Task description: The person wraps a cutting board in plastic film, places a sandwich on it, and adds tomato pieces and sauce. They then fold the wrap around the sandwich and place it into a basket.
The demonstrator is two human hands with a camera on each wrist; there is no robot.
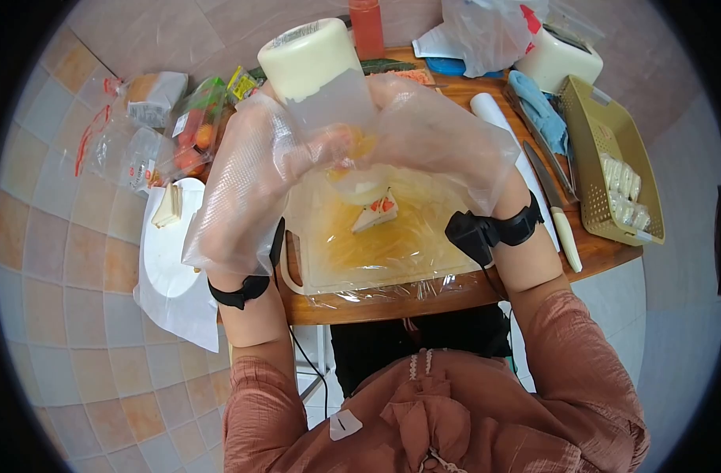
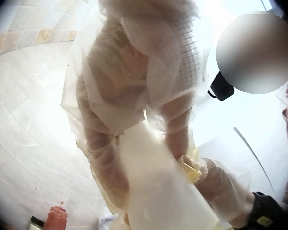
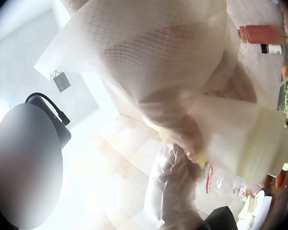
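Observation:
Both hands wear loose clear plastic gloves. Between them they grip a translucent squeeze bottle (image 1: 317,75), turned base up, with pale cream sauce gathered at its raised end. My left hand (image 1: 274,146) holds its left side and my right hand (image 1: 416,114) its right side, with thumbs near the middle. In the right wrist view the bottle (image 3: 225,134) shows its cream band beside the gloved right hand (image 3: 182,81). Below the bottle's lower end a sandwich wedge (image 1: 375,213) with red filling lies on the film-covered cutting board (image 1: 337,264). Yellowish smears show on the gloves near the thumbs.
On the left, a white plate (image 1: 167,252) holds another sandwich wedge (image 1: 167,206). Bagged bread (image 1: 156,98) and tomatoes (image 1: 191,142) stand behind it. To the right lie a knife (image 1: 564,236), a paper roll (image 1: 494,118) and a green basket (image 1: 593,197). A red bottle (image 1: 367,31) stands at the back.

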